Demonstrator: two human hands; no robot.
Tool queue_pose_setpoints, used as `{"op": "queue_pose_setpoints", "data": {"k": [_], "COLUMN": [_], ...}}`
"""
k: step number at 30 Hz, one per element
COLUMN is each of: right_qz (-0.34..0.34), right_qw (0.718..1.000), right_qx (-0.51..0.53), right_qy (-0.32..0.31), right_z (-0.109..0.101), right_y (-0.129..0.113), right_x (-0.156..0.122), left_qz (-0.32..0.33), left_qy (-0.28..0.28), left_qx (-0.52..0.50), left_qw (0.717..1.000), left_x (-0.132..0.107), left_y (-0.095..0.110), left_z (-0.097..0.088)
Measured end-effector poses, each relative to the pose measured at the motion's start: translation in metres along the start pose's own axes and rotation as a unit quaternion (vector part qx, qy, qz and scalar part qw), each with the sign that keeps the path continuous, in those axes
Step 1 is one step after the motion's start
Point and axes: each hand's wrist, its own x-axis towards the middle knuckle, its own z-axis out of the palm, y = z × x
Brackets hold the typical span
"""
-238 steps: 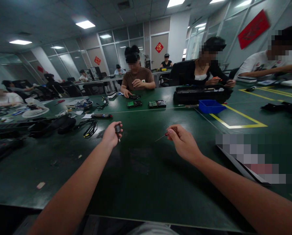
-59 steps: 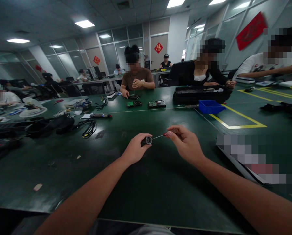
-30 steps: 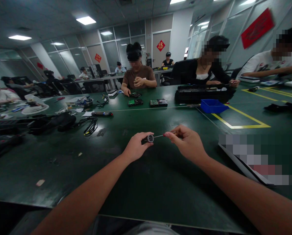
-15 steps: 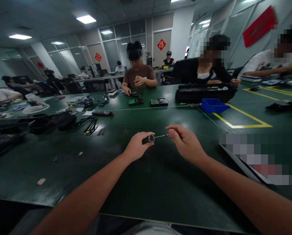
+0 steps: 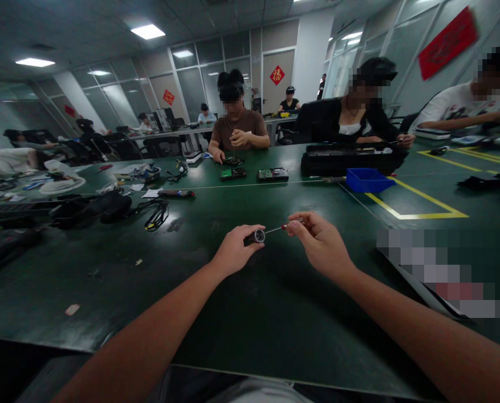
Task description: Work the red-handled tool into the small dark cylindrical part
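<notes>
My left hand (image 5: pixel 234 250) is wrapped round a dark cylindrical part (image 5: pixel 258 236), whose round, light-rimmed open end faces me. A screwdriver (image 5: pixel 284 226) with a red and clear handle is pinched between the thumb and fingers of my right hand (image 5: pixel 320 242). Its thin metal shaft points left, and the tip is at the rim of the cylinder; whether it touches cannot be made out. Both hands are above the green table (image 5: pixel 250 324). The far side of the cylinder is hidden by my left fingers.
Beyond my hands lie two circuit-board devices (image 5: pixel 273 174), a blue bin (image 5: pixel 368 180) and a long black housing (image 5: pixel 353 161). Cables (image 5: pixel 155 215) and another tool (image 5: pixel 177 193) lie to the left. A pixelated sheet (image 5: pixel 438 280) is at right. A co-worker (image 5: pixel 239 126) sits opposite.
My right hand has turned slightly and its fingers have shifted on the screwdriver, showing more of the handle. The cylinder's open end shows a little differently. My left hand stays nearly still.
</notes>
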Motion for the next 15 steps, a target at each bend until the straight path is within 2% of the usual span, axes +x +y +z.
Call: {"op": "queue_pose_setpoints", "data": {"k": [3, 5, 7, 8, 10, 15], "right_qz": [0.055, 0.125, 0.198, 0.199, 0.169, 0.054], "right_qw": [0.991, 0.965, 0.935, 0.933, 0.945, 0.989], "right_qx": [0.12, 0.227, 0.293, 0.299, 0.276, 0.126], "right_qy": [0.022, 0.036, 0.013, 0.023, 0.045, 0.05], "right_z": [0.001, 0.001, 0.001, 0.002, 0.003, 0.003], "right_y": [0.003, 0.007, 0.012, 0.015, 0.019, 0.018], "right_x": [0.005, 0.01, 0.014, 0.015, 0.014, 0.008], "left_qz": [0.031, 0.047, 0.048, 0.045, 0.036, 0.018], "left_qy": [0.005, 0.002, -0.005, -0.011, -0.021, -0.026], "left_qx": [0.005, 0.013, 0.019, 0.02, 0.02, 0.019], "left_qw": [1.0, 0.999, 0.999, 0.999, 0.999, 0.999], "left_x": [0.0, 0.0, 0.001, 0.001, 0.001, 0.001], "left_y": [0.002, 0.003, 0.003, 0.002, 0.001, 0.001], "left_z": [-0.001, -0.002, -0.002, -0.002, -0.002, -0.002]}}
